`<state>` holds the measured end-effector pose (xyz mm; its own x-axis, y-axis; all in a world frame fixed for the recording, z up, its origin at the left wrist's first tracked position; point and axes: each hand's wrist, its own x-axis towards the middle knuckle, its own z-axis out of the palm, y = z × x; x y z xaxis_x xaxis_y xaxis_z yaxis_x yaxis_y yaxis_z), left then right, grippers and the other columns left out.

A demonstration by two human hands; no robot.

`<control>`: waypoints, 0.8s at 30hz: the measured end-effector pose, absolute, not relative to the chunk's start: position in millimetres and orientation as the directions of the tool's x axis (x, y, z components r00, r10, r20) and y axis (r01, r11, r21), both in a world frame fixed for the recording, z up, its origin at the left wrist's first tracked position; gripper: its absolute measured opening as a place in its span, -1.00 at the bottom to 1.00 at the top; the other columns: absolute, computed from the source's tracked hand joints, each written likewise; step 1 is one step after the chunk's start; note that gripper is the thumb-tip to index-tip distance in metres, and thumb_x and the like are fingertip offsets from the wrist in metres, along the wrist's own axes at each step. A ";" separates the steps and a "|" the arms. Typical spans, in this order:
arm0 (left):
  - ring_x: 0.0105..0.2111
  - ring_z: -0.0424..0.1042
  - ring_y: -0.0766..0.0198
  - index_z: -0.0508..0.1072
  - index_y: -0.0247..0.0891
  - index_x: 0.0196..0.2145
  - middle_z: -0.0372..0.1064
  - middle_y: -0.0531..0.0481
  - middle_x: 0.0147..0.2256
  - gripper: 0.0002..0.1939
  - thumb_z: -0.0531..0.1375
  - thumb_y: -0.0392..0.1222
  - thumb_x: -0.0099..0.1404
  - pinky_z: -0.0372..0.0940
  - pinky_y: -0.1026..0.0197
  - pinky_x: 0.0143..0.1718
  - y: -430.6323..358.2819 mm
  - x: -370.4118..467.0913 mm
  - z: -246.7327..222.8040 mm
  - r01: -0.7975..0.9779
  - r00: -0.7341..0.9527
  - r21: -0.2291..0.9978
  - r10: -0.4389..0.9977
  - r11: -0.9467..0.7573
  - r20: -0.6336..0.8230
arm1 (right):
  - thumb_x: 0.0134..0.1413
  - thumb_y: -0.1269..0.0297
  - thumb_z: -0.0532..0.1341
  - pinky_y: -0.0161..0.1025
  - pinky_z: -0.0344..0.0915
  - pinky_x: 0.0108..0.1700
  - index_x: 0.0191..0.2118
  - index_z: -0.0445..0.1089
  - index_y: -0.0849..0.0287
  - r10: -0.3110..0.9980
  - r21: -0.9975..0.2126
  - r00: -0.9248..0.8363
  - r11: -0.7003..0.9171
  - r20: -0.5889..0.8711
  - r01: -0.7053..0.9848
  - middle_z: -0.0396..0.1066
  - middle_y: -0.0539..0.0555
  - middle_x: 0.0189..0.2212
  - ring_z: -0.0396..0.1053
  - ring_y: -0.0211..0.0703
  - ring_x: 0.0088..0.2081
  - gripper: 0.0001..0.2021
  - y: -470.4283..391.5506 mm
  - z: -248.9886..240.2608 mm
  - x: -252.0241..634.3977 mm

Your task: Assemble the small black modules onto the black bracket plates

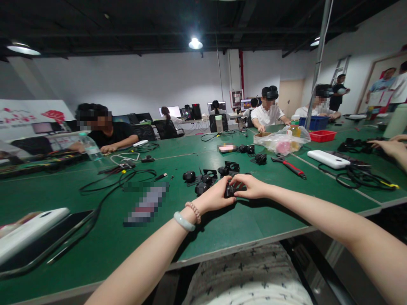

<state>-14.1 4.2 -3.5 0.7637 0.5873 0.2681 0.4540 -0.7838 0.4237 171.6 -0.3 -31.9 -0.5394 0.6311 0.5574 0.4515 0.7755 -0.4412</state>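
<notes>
1. near the front edge of the green table (270,222), a small black part (229,192) is up between two bare hands, just above or on the surface; which of these, i cannot tell.
2. the left hand (219,194) grips the part from its side, thumb and fingers bent round it; the right hand (250,187) pinches it from the other side with its fingertips. neither has let go, so work on this piece looks under way, not done.
3. just beyond the hands, a loose cluster of black pieces (188,177), some rounded and some with flat plates, lies on the table, apart from both hands. whether these are finished or waiting, i cannot tell.
4. farther back sit more black parts (247,149) and a single round one (260,159), also out of the hands. i see no clear split into a done pile and a left pile.
5. to the right, a wrench with a red handle (291,166) lies flat, not in use by either hand.
6. how far the held part has come is hidden by the fingers; judging by the grip, it seems partway through handling.
</notes>
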 end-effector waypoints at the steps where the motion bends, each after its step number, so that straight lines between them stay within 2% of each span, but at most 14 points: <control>1: -0.14 0.26 0.14 0.08 -0.29 -0.02 0.20 -0.12 -0.11 -0.42 0.16 -0.17 0.00 0.17 0.13 -0.12 4.4 -14.0 -3.8 0.454 0.765 0.424 0.587 -0.784 0.266 | -0.22 0.36 0.23 -0.29 0.21 -0.27 -0.26 0.29 0.24 0.639 -0.448 -0.539 0.769 0.549 0.456 0.34 0.07 -0.32 0.28 -0.22 -0.29 -0.72 -0.3 -32.0 171.6; 9: -0.18 0.28 0.13 0.09 -0.30 -0.03 0.23 -0.13 -0.14 -0.42 0.16 -0.16 -0.01 0.19 0.12 -0.16 6.4 -14.1 -5.7 0.475 0.759 0.412 0.599 -0.777 0.255 | -0.22 0.37 0.23 -0.31 0.23 -0.31 -0.21 0.27 0.23 0.680 -0.509 -0.533 0.732 0.504 0.453 0.34 0.07 -0.31 0.30 -0.23 -0.32 -0.67 -1.7 -31.4 171.7; 24: -0.13 0.26 0.12 0.08 -0.29 -0.01 0.20 -0.13 -0.10 -0.41 0.15 -0.15 -0.01 0.17 0.11 -0.12 3.9 -13.3 -4.4 0.478 0.756 0.414 0.603 -0.774 0.255 | -0.20 0.35 0.23 -0.30 0.23 -0.29 -0.21 0.27 0.24 0.687 -0.509 -0.535 0.726 0.492 0.463 0.35 0.08 -0.30 0.30 -0.23 -0.32 -0.67 -2.0 -31.5 171.7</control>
